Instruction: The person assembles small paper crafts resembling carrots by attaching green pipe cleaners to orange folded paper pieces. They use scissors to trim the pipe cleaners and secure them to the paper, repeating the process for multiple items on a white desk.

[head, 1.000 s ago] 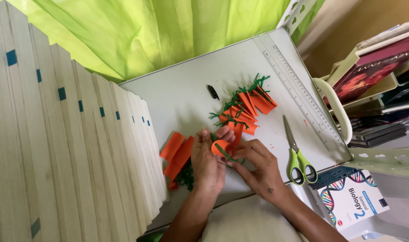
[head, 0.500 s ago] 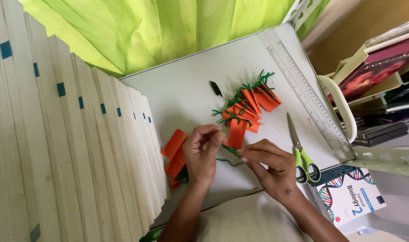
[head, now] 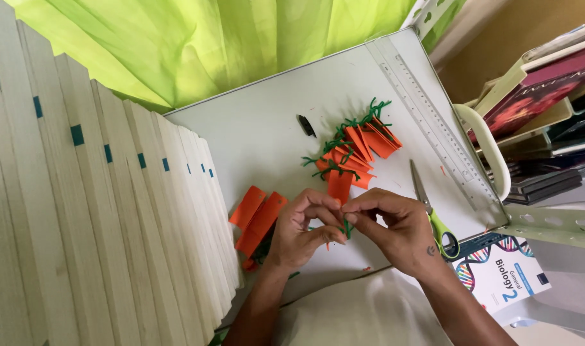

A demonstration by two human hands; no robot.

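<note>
My left hand [head: 302, 230] and my right hand [head: 395, 227] meet fingertip to fingertip over the white board [head: 267, 134]. Between them they pinch an orange paper carrot piece [head: 339, 186] with a short green fuzzy stem [head: 347, 227] at its near end. Just beyond the hands lies a pile of finished orange paper carrots with green stems [head: 356, 147]. To the left of my left hand lie loose orange paper strips [head: 257, 218].
Green-handled scissors [head: 433, 214] lie right of my right hand, beside a clear ruler [head: 427, 122]. A small black object [head: 306, 125] sits mid-board. Stacked pale books [head: 93, 218] line the left, green cloth [head: 209, 45] hangs behind, and shelved books [head: 542, 109] and a white book [head: 504, 275] are at the right.
Both hands have drawn closer together near the board's front edge. The orange piece now points away from me toward the pile, with the green stem at my fingertips.
</note>
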